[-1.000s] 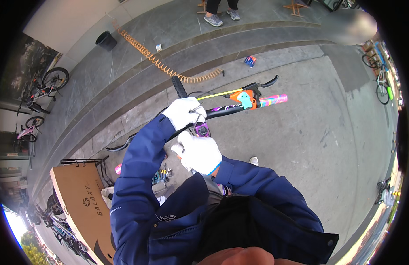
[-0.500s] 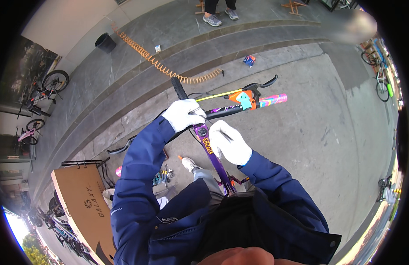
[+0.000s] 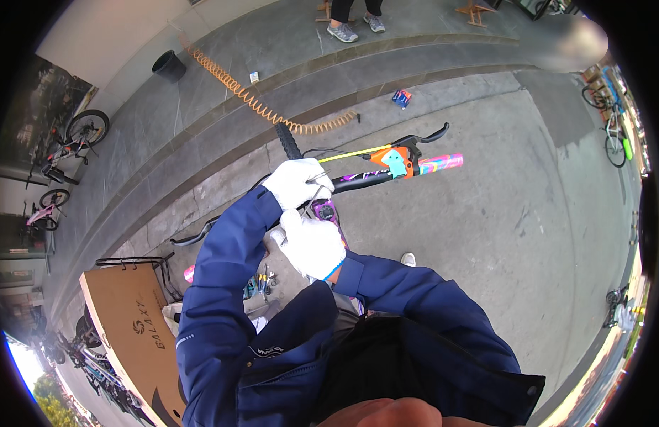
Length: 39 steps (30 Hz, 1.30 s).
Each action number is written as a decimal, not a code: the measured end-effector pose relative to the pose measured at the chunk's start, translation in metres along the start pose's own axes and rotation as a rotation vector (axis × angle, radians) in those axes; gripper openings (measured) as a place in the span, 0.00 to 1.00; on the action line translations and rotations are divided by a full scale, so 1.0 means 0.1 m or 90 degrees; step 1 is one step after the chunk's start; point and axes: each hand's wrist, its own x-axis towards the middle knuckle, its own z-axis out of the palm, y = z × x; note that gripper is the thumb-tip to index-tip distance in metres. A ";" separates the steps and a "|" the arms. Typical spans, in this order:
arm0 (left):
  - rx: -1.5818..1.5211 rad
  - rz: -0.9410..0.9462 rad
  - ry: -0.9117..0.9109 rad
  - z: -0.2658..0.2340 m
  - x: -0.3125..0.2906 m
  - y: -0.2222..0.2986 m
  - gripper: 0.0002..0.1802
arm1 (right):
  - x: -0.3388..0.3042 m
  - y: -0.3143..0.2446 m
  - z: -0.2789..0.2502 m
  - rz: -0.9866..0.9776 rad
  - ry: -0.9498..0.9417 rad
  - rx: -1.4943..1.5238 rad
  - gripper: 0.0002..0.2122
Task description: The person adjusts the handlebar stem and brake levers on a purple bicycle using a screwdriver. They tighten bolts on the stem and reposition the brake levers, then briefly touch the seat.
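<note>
"Under our left hand (image 3: 295, 183), which way does the handlebar (image 3: 361, 179) point?"

"Its long axis slants. From those fingers it runs outward to the right, rising to a multicoloured grip (image 3: 441, 164); on their other side it drops leftward, beneath our forearm, toward a black brake lever (image 3: 191, 238)."

"And the thin grey rod (image 3: 312, 201)?"

"It leans from our left fingertips back toward our right hand (image 3: 312, 245), crossing the small gap between the gloves. Just beside the right fingers, the purple frame (image 3: 324, 211) shows in that gap too."

"What room do we have?"

"Right of our right fingers the concrete floor (image 3: 493, 213) opens wide, with a white shoe (image 3: 408, 260) near. Just beyond the left fingers stands the front tyre (image 3: 287, 141), then an orange coiled hose (image 3: 251, 99) and the edge of a stone step (image 3: 415, 58). Well to their left and nearer us is a cardboard carton (image 3: 134, 320)."

"How do our fingers stand?"

"The left ones are bent together over the bar's middle, the rod at their tips. The right ones are curled inward, tips hidden. Whether either pinches the rod, we cannot tell."
</note>
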 end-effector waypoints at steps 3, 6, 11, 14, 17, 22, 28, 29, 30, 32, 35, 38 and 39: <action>-0.029 0.025 0.001 0.00 -0.03 0.00 0.08 | -0.07 0.11 -0.22 -0.038 -0.008 0.070 0.09; -0.077 0.004 0.013 -0.02 -0.06 -0.02 0.07 | -0.19 0.23 -0.50 -0.040 0.029 0.098 0.07; -0.028 0.020 0.004 -0.01 -0.07 -0.01 0.07 | -0.28 0.61 -0.89 0.239 -0.081 0.639 0.10; -0.051 -0.014 -0.003 0.00 -0.06 0.00 0.08 | -0.26 0.79 -0.95 0.288 -0.095 0.790 0.12; -0.051 -0.001 0.003 0.00 -0.06 0.00 0.09 | -0.31 0.79 -0.94 0.217 -0.148 0.668 0.09; -0.010 0.016 0.005 -0.02 -0.04 -0.01 0.10 | -0.31 0.63 -0.86 0.211 -0.113 0.569 0.06; -0.013 0.047 0.009 -0.04 -0.03 -0.03 0.10 | -0.29 0.54 -0.79 -0.054 -0.028 0.216 0.10; -0.018 0.052 0.009 -0.04 -0.02 -0.04 0.10 | -0.29 0.54 -0.76 -0.116 -0.029 0.142 0.12; -0.028 0.063 0.010 -0.03 -0.02 -0.05 0.10 | -0.29 0.53 -0.73 -0.176 -0.029 0.058 0.14; -0.032 0.071 0.010 -0.02 -0.01 -0.06 0.10 | -0.29 0.42 -0.58 -0.131 -0.011 0.053 0.12; -0.016 0.060 0.007 -0.01 0.00 -0.08 0.09 | -0.22 0.23 -0.30 -0.064 -0.014 -0.006 0.12; -0.021 0.050 0.006 -0.02 -0.01 -0.07 0.09 | -0.14 0.09 -0.16 -0.047 0.053 0.070 0.12; -0.032 0.046 0.007 -0.01 -0.02 -0.06 0.09 | -0.12 0.09 -0.18 -0.053 0.046 0.049 0.13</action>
